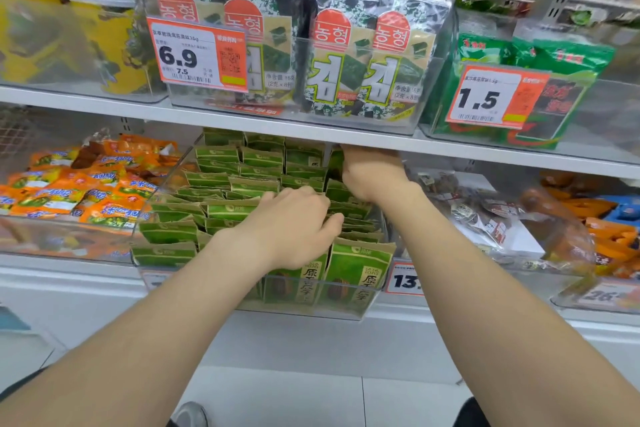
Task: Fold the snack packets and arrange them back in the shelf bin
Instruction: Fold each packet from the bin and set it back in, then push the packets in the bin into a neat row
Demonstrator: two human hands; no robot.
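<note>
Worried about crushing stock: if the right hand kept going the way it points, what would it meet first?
The right hand would probably meet the green packets at the bin's back, beneath the upper shelf; its fingers are hidden, so depth is unclear.

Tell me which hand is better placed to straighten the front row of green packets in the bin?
Left. The left hand lies on the green packets just behind the front row of the bin. The right hand reaches deep to the back, under the upper shelf, its fingers hidden.
</note>
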